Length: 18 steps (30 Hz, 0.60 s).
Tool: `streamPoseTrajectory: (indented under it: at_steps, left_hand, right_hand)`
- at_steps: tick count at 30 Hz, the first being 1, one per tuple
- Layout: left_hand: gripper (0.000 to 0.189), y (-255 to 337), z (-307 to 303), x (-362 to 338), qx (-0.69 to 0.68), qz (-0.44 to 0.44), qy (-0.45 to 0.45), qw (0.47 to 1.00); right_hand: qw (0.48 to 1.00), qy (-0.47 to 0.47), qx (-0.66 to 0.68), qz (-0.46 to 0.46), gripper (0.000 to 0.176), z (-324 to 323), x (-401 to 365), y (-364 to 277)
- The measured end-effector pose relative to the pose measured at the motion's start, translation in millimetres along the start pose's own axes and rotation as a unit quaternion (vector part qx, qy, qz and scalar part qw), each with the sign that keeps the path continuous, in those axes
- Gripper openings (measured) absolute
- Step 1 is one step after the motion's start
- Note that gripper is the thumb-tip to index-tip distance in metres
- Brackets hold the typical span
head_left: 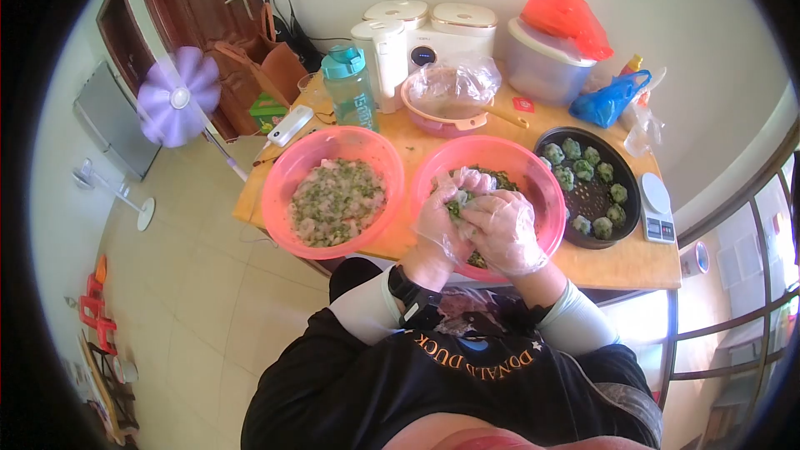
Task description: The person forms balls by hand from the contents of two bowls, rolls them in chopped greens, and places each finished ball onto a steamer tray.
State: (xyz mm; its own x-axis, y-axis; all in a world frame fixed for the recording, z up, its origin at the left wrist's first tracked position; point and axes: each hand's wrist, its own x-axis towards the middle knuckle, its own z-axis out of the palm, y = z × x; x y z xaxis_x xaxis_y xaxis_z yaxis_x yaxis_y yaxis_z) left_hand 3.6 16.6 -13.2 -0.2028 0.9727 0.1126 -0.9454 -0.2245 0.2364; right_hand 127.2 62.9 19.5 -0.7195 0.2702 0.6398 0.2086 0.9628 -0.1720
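Note:
Over the right-hand pink bowl, my two hands are cupped together in clear plastic gloves. My left hand, with a dark watch at its wrist, is closed around a clump of green dumpling mixture. From the other side my right hand closes on the same clump, and its fingers hide most of it. Beneath them, chopped green mixture shows in the bowl. A round black pan to the right holds several green balls around its edge.
Another pink bowl on the left holds a pale mixture flecked with green. Behind stand a teal bottle, a plastic-covered basin and a lidded tub. A kitchen scale sits at the table's right end.

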Motion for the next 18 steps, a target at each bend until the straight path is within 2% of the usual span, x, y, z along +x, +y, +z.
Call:
streamPoseTrajectory:
  at_steps: [2, 6, 8, 9, 12, 14, 15, 16, 17, 18]
  left_hand:
    - [0.015, -3, 1, -4, 0.020, 0.005, 0.011, 1.000]
    - [0.018, -8, -7, -4, 0.052, 0.016, 0.025, 0.998]
    - [0.017, -9, -9, -4, 0.051, 0.011, 0.021, 0.998]
    - [0.017, -8, -11, -5, 0.051, 0.008, 0.017, 0.999]
    - [0.019, -8, -20, -4, 0.093, 0.007, 0.056, 0.994]
    - [0.019, -7, -28, 1, 0.084, 0.006, 0.040, 0.996]
    - [0.020, -5, -26, 2, 0.075, 0.006, 0.024, 0.997]
    - [0.020, -4, -22, 1, 0.077, 0.005, 0.023, 0.997]
    - [0.023, -4, -16, -1, 0.054, 0.011, 0.086, 0.995]
    - [0.026, -2, -10, -2, 0.031, 0.017, 0.148, 0.988]
  right_hand:
    - [0.998, -0.038, 0.026, 0.034, 0.012, -6, 1, -2]
    - [0.999, -0.029, 0.017, 0.034, 0.007, -2, -2, 2]
    - [0.998, 0.054, 0.039, 0.003, 0.008, 6, -5, 6]
    - [0.998, 0.054, 0.039, 0.006, 0.008, 6, -5, 6]
    - [0.998, 0.048, 0.033, -0.013, 0.016, 4, -2, 4]
    - [0.986, 0.118, 0.118, -0.011, 0.018, 2, 1, 1]
    - [0.986, 0.120, 0.117, -0.011, 0.018, 4, -1, 2]
    - [0.976, 0.179, 0.120, -0.014, 0.025, 10, -3, 5]
    - [0.964, 0.236, 0.122, -0.017, 0.031, 13, -6, 7]
    - [0.975, 0.194, 0.105, -0.029, 0.043, 11, -11, 13]
